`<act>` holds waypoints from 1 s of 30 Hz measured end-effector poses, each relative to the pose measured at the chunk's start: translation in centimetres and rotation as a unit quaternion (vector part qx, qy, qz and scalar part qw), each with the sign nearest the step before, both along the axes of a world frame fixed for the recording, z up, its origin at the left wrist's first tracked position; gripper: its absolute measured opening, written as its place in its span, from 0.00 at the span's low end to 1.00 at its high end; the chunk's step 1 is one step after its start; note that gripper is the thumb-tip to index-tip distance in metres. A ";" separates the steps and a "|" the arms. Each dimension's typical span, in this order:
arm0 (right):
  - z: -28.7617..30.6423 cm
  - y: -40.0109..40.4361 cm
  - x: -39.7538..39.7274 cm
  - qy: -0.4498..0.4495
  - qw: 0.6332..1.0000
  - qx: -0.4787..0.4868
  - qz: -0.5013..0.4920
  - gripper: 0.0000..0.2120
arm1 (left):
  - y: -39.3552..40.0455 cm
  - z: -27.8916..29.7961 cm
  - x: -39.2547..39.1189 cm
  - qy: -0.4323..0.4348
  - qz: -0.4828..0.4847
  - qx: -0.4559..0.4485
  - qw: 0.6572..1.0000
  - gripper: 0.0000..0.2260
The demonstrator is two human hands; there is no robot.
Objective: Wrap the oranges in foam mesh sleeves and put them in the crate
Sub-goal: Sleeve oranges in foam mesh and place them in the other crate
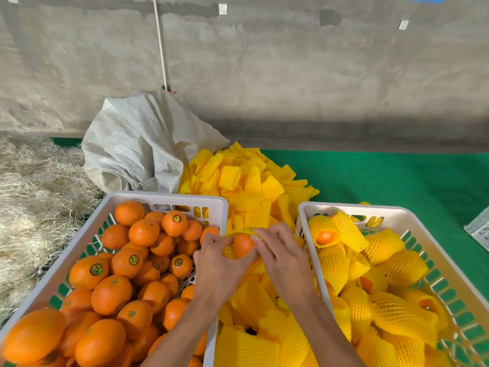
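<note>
My left hand (217,263) and my right hand (283,258) meet between the two crates. Together they hold one orange (243,245) with a yellow foam mesh sleeve (242,231) stretched around it; fingers of both hands pinch the sleeve's edges. The white crate on the left (164,198) is piled with several bare oranges (127,263), some with round stickers. The white crate on the right (352,207) holds several oranges wrapped in yellow sleeves (381,247).
A heap of loose yellow foam sleeves (251,186) lies between and behind the crates on green matting (397,178). A grey woven sack (137,144) stands behind the left crate. Straw (34,197) lies at the left. A concrete wall rises behind.
</note>
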State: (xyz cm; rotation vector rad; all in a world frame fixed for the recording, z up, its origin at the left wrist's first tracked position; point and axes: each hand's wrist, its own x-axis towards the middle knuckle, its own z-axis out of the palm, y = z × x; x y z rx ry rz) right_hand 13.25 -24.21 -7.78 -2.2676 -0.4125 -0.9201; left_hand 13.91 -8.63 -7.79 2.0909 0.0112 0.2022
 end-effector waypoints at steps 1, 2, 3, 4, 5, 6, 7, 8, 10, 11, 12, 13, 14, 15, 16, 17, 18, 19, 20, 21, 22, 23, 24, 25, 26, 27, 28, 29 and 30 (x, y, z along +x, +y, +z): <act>0.0 0.2 0.0 0.009 1.000 0.013 0.015 0.12 | 0.2 -0.1 0.1 -0.001 0.004 -0.013 1.000 0.26; -0.1 0.3 0.0 0.019 0.999 0.035 0.025 0.13 | 0.5 -0.1 0.2 -0.004 0.011 -0.026 1.000 0.29; -0.1 0.4 0.0 0.030 0.997 0.065 0.027 0.13 | 0.6 -0.2 0.3 -0.010 0.017 -0.038 0.999 0.29; -0.1 0.4 0.0 0.044 0.994 0.099 0.021 0.13 | 0.7 -0.2 0.4 -0.018 0.017 -0.054 0.998 0.24; -0.1 0.3 0.0 0.061 0.989 0.134 0.005 0.13 | 0.7 -0.1 0.4 -0.025 0.011 -0.071 0.997 0.19; -0.1 0.2 0.1 0.082 0.983 0.166 -0.015 0.12 | 0.6 0.0 0.5 -0.032 0.001 -0.087 0.996 0.14; -0.1 0.1 0.1 0.105 0.974 0.197 -0.031 0.11 | 0.6 0.0 0.4 -0.039 -0.013 -0.104 0.994 0.12; -0.1 0.0 0.2 0.128 0.964 0.229 -0.036 0.11 | 0.5 0.0 0.4 -0.046 -0.034 -0.126 0.990 0.11; 0.1 -0.1 0.1 0.174 0.936 0.306 -0.014 0.12 | 0.4 0.1 0.3 -0.054 -0.078 -0.172 0.980 0.13; 0.3 -0.2 0.1 0.193 0.918 0.346 0.006 0.14 | 0.4 0.0 0.3 -0.054 -0.094 -0.186 0.977 0.14; 0.6 -0.2 0.0 0.204 0.903 0.378 0.028 0.16 | 0.4 -0.1 0.3 -0.053 -0.104 -0.191 0.975 0.15; 0.8 -0.3 0.0 0.209 0.892 0.397 0.049 0.19 | 0.4 -0.2 0.3 -0.052 -0.110 -0.190 0.974 0.15; 1.0 -0.3 -0.1 0.210 0.887 0.405 0.066 0.21 | 0.5 -0.3 0.3 -0.052 -0.114 -0.185 0.975 0.15; 1.2 -0.3 -0.1 0.212 0.885 0.406 0.080 0.22 | 0.6 -0.5 0.4 -0.051 -0.118 -0.182 0.975 0.15; 1.4 -0.2 -0.1 0.218 0.883 0.407 0.089 0.21 | 0.7 -0.5 0.4 -0.050 -0.123 -0.183 0.974 0.15; 1.5 -0.1 -0.1 0.226 0.878 0.411 0.095 0.18 | 0.8 -0.6 0.4 -0.049 -0.127 -0.187 0.973 0.15; 1.5 0.1 -0.1 0.229 0.873 0.418 0.099 0.14 | 0.8 -0.5 0.5 -0.048 -0.131 -0.192 0.971 0.15; 1.4 0.2 -0.1 0.228 0.871 0.424 0.100 0.11 | 0.8 -0.5 0.5 -0.048 -0.137 -0.196 0.970 0.16; 1.4 0.3 -0.1 0.223 0.871 0.428 0.095 0.08 | 0.8 -0.5 0.5 -0.046 -0.144 -0.200 0.968 0.16; 1.4 0.3 -0.1 0.219 0.869 0.435 0.090 0.06 | 0.8 -0.4 0.5 -0.046 -0.151 -0.201 0.967 0.16; 1.3 0.2 0.0 0.216 0.867 0.442 0.083 0.06 | 0.8 -0.4 0.6 -0.046 -0.158 -0.198 0.966 0.16; 1.2 0.0 0.1 0.215 0.866 0.446 0.073 0.07 | 0.9 -0.4 0.6 -0.044 -0.163 -0.192 0.967 0.16; 1.0 -0.2 0.2 0.215 0.868 0.443 0.061 0.08 | 0.9 -0.5 0.7 -0.041 -0.165 -0.186 0.968 0.16; 1.0 -0.5 0.4 0.216 0.872 0.437 0.050 0.08 | 0.9 -0.5 0.7 -0.039 -0.167 -0.183 0.968 0.16; 0.9 -0.7 0.4 0.218 0.874 0.431 0.043 0.08 | 1.0 -0.4 0.7 -0.037 -0.168 -0.182 0.968 0.17; 1.0 -0.8 0.5 0.221 0.875 0.428 0.043 0.07 | 1.0 -0.4 0.7 -0.035 -0.168 -0.184 0.968 0.18; 1.1 -0.8 0.4 0.222 0.874 0.429 0.051 0.07 | 1.0 -0.4 0.7 -0.034 -0.169 -0.185 0.968 0.18; 1.1 -0.8 0.4 0.223 0.873 0.431 0.061 0.07 | 1.1 -0.5 0.8 -0.032 -0.171 -0.183 0.968 0.18; 1.2 -0.8 0.3 0.223 0.872 0.431 0.068 0.08 | 1.2 -0.6 0.9 -0.028 -0.173 -0.179 0.968 0.18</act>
